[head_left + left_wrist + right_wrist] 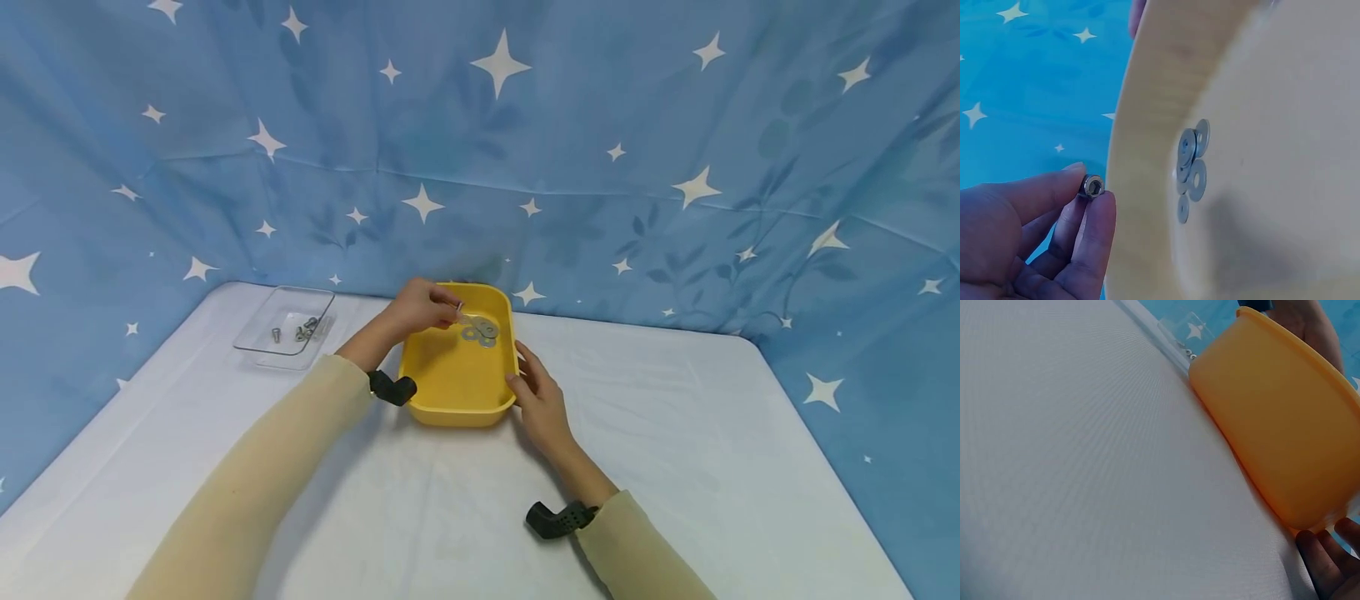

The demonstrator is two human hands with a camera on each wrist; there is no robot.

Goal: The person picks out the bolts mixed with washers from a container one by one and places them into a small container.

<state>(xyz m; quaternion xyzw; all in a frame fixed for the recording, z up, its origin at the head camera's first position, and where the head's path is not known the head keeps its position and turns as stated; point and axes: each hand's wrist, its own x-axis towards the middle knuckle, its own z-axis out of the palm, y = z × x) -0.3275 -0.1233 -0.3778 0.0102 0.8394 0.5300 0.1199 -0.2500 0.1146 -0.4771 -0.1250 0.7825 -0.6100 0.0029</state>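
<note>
Between thumb and fingertips my left hand (427, 308) pinches a small hex socket bolt (1092, 186), its socket facing the left wrist camera. That hand is over the far left part of a yellow plastic tray (457, 387). Several flat metal washers (486, 328) lie bunched on the tray floor, some overlapping, just right of the bolt in the head view. My right hand (542, 404) holds the tray's right side, thumb at the rim and fingers along the outer wall.
Left of the tray stands a clear plastic box (281, 354) with several bolts (306, 330) in it. A white cloth (637, 417) covers the table. Behind its far edge hangs a blue curtain (600, 108) with white stars.
</note>
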